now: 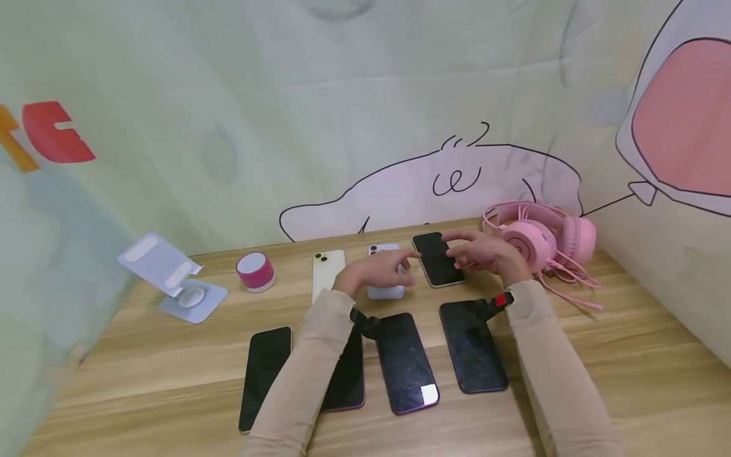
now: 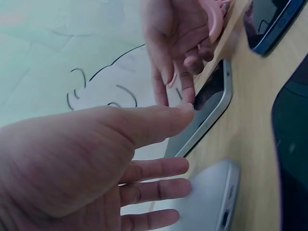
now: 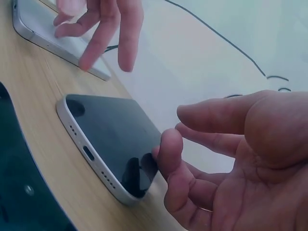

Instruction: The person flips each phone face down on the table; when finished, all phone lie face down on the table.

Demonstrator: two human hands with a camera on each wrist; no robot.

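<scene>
A phone with a dark screen and pale frame [image 1: 438, 259] lies face up in the back row. My right hand [image 1: 481, 251] hovers at its right side, fingers loosely bent and holding nothing; in the right wrist view the fingertips [image 3: 169, 149] overlap the phone's edge. My left hand [image 1: 381, 269] is on its other side, over a white phone [image 1: 386, 292] lying face down. The left thumb and fingers extend loosely with nothing between them, and in the left wrist view the thumb overlaps the dark-screened phone [image 2: 207, 113].
A pale yellow phone [image 1: 328, 270] lies face down at back left. Several dark phones, such as this one [image 1: 407, 362], form the front row. Pink headphones [image 1: 533, 244] sit at right. A pink round speaker-like object [image 1: 255, 273] and a folding phone stand [image 1: 197, 301] are left.
</scene>
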